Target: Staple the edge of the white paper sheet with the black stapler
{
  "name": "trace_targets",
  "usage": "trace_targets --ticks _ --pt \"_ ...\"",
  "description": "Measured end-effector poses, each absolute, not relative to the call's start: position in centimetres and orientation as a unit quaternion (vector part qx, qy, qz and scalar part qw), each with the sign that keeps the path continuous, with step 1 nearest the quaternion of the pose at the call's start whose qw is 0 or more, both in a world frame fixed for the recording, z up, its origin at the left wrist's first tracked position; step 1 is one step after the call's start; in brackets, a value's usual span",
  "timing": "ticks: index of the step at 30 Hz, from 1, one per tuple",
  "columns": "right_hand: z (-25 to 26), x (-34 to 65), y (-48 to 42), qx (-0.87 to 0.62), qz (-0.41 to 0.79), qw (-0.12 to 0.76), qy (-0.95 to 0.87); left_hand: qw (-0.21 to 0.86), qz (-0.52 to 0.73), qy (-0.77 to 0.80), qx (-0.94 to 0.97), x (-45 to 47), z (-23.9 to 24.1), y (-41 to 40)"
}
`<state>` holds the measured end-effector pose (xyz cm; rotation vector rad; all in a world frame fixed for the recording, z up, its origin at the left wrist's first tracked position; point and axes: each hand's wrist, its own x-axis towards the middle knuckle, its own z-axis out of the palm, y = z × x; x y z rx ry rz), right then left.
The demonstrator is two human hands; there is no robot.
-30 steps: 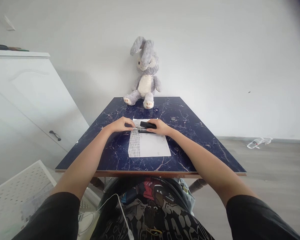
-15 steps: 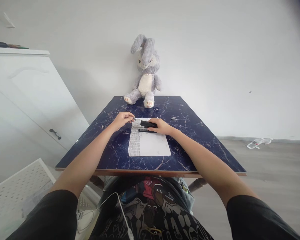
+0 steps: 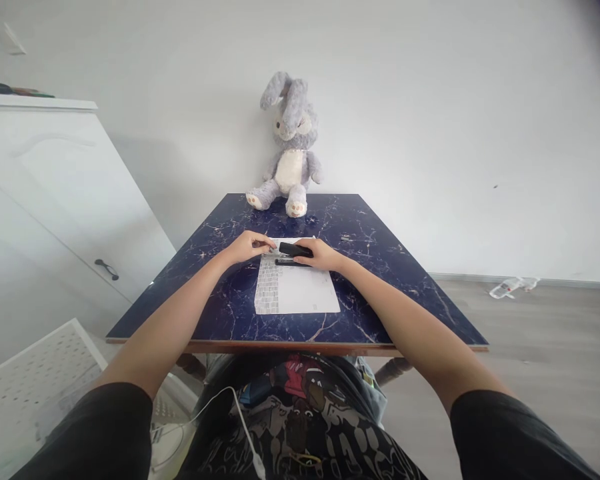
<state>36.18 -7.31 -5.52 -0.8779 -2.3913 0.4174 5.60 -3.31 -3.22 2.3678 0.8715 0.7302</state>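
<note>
A black stapler point(image 3: 294, 252) lies opened up on the far end of a white paper sheet point(image 3: 300, 288) in the middle of the dark blue marble table point(image 3: 220, 307). My right hand point(image 3: 321, 254) grips the stapler's right end, fingers wrapped round it. My left hand point(image 3: 249, 247) is pinched at the stapler's left tip, holding a small silvery piece, probably a staple strip point(image 3: 271, 249), against it. The sheet has a grey patterned band down its left side.
A grey plush rabbit point(image 3: 289, 147) sits at the table's far edge against the wall. A small dark item point(image 3: 347, 238) lies right of the stapler. A white cabinet point(image 3: 45, 200) stands left, a perforated white panel point(image 3: 25, 387) lower left. A plastic bottle point(image 3: 510, 287) lies on the floor.
My left hand lifted its pinched silvery piece up and away from the stapler half a second ago, and has now come back down to the stapler's left tip. My right hand stayed put.
</note>
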Motion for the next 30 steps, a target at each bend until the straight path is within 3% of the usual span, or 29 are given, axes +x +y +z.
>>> trace_targets --ticks 30 --pt "-5.79 36.28 -7.15 -0.334 0.166 0.270 -0.888 0.274 0.251 0.315 0.873 5.95 -2.77 -4.04"
